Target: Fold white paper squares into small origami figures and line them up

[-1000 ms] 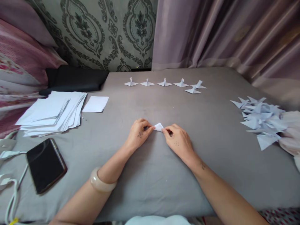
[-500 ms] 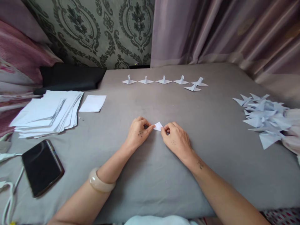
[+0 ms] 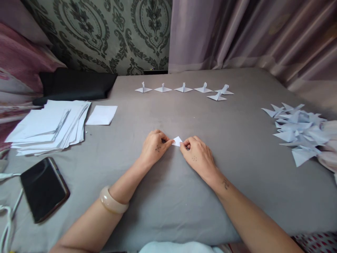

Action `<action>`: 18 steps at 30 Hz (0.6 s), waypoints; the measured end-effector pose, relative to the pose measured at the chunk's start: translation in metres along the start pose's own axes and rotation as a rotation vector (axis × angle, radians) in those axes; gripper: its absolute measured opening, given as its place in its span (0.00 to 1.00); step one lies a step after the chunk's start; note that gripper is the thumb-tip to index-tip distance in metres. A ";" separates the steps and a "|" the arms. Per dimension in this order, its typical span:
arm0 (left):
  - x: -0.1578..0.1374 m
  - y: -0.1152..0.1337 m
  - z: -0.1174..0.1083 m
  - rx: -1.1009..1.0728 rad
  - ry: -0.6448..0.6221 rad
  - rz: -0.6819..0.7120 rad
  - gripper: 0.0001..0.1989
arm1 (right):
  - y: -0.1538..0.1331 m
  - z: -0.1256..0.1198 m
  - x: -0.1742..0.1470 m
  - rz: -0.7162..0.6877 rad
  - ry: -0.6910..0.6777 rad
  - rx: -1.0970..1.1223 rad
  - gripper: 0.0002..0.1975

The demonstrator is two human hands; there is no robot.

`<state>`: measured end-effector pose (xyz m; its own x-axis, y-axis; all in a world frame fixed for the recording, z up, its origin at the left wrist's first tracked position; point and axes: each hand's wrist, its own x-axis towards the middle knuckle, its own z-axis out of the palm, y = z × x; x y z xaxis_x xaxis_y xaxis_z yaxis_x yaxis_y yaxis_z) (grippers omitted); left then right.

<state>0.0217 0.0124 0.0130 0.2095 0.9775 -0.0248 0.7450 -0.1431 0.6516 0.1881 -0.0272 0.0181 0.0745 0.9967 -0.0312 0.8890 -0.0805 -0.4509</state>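
Note:
A small folded piece of white paper point(image 3: 177, 141) is held over the middle of the grey cloth. My left hand point(image 3: 156, 147) pinches its left corner between thumb and forefinger. On the other side, my right hand point(image 3: 198, 154) grips the right corner in the same way. Between the fingertips the paper shows a roughly triangular shape; its corners are hidden under the fingers. Beyond my hands, several folded paper birds point(image 3: 183, 88) stand in a row, with one set in front of the rightmost.
At the left lie a stack of white paper sheets point(image 3: 76, 130), a smaller square paper pile point(image 3: 102, 115), a black folded cloth or case point(image 3: 79, 84) and a phone point(image 3: 44, 189) beside white cables point(image 3: 7, 225). A heap of folded paper pieces point(image 3: 300, 130) sits at the right.
Both hands keep their pinch on the paper, and its visible part looks slightly more like a triangle. The camera view has shifted a little.

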 end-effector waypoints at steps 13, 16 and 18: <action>-0.005 -0.001 0.002 0.126 -0.040 0.054 0.11 | -0.007 -0.006 -0.004 -0.012 -0.078 -0.167 0.10; -0.004 -0.003 0.004 0.107 -0.030 0.038 0.11 | -0.009 -0.008 -0.005 -0.003 -0.092 -0.195 0.10; -0.004 -0.005 0.005 0.098 -0.018 0.043 0.11 | -0.010 -0.009 -0.006 0.005 -0.098 -0.200 0.10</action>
<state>0.0204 0.0081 0.0057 0.2536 0.9672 -0.0127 0.7935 -0.2004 0.5747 0.1832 -0.0321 0.0307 0.0437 0.9914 -0.1236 0.9614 -0.0754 -0.2647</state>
